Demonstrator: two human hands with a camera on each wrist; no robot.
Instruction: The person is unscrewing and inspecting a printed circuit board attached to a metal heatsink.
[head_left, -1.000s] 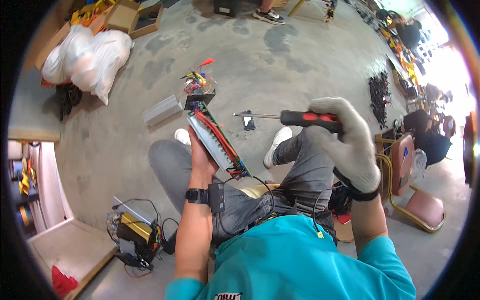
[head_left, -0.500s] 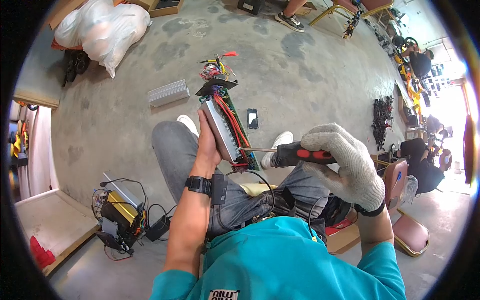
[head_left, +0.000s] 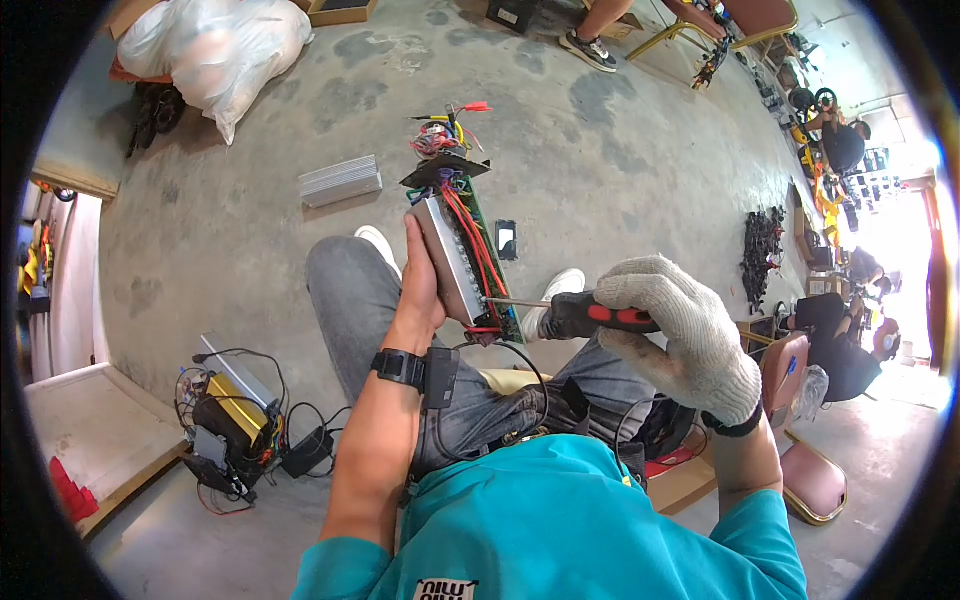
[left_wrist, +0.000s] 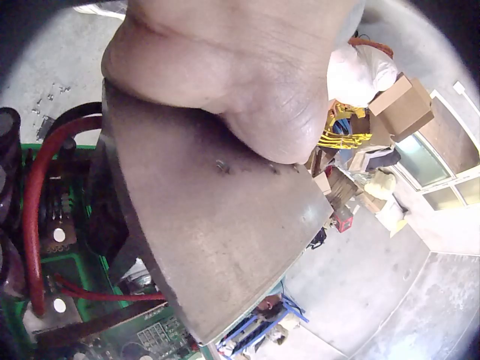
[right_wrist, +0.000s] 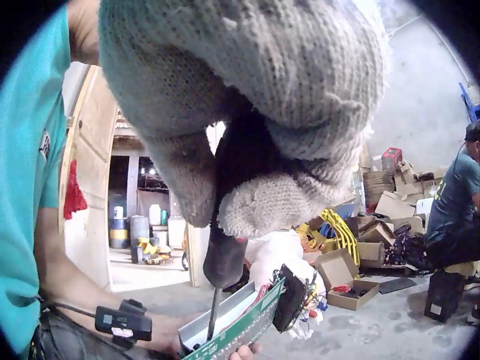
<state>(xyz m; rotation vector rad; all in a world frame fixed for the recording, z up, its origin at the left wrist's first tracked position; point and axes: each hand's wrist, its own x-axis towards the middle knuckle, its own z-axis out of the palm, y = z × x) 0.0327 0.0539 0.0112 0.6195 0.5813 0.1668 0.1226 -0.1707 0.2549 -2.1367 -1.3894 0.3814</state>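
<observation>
The bare left hand [head_left: 424, 284] grips a grey metal heatsink plate [head_left: 446, 262] joined to a green circuit board [head_left: 488, 262] with red wires. In the left wrist view the palm lies against the metal plate [left_wrist: 217, 217], beside the board [left_wrist: 82, 262]. A gloved right hand [head_left: 690, 335] holds a black and red screwdriver [head_left: 600, 315], its shaft reaching the lower part of the assembly between plate and board. From the right wrist, gloved fingers [right_wrist: 270, 202] curl round the screwdriver handle [right_wrist: 225, 259], and its shaft goes down behind the board [right_wrist: 247, 330]. The exact tip contact is hidden.
On the floor lie a silver metal housing [head_left: 341, 181] and a small dark case [head_left: 507, 240]. An electronics unit with cables [head_left: 235, 425] stands at the lower left, near a wooden-edged board [head_left: 110, 425]. White bags [head_left: 225, 55] sit at the back left; chairs [head_left: 785, 370] are at the right.
The screwdriver has come down and left from above the right knee to the assembly. The left hand has turned the assembly more upright. Over the last half second both hands have barely moved.
</observation>
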